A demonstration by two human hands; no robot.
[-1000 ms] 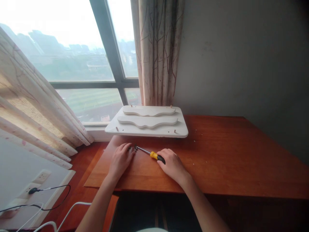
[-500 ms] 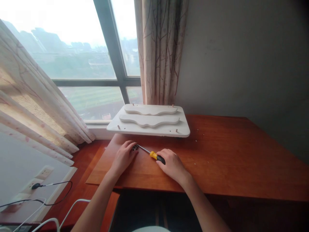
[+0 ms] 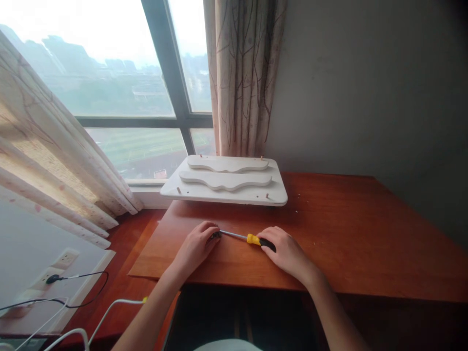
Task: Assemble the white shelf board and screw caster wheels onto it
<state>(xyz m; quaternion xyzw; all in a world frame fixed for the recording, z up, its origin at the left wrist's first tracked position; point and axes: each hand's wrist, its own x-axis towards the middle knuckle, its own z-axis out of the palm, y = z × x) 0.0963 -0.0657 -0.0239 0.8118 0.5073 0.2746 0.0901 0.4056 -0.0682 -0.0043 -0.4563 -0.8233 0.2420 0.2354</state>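
My right hand point(image 3: 288, 253) is closed round the black and yellow handle of a screwdriver point(image 3: 244, 238), whose metal shaft points left across the wooden desk point(image 3: 347, 234). At the shaft's tip my left hand point(image 3: 197, 246) pinches something small and dark that I cannot make out. Both hands rest on the desk near its front edge. Just behind them lies a white board point(image 3: 226, 192) with two wavy white pieces point(image 3: 226, 179) on top and small wooden dowels standing at its edges.
A window with patterned curtains point(image 3: 243, 78) fills the back left. A grey wall stands behind the desk at right. Lower left, a wall socket point(image 3: 58, 265) has a black plug in it, and white and black cables trail across the floor.
Both hands and the screwdriver have shifted a little right and toward me. The shaft now lies nearly level instead of slanting. The left hand stays at its tip.
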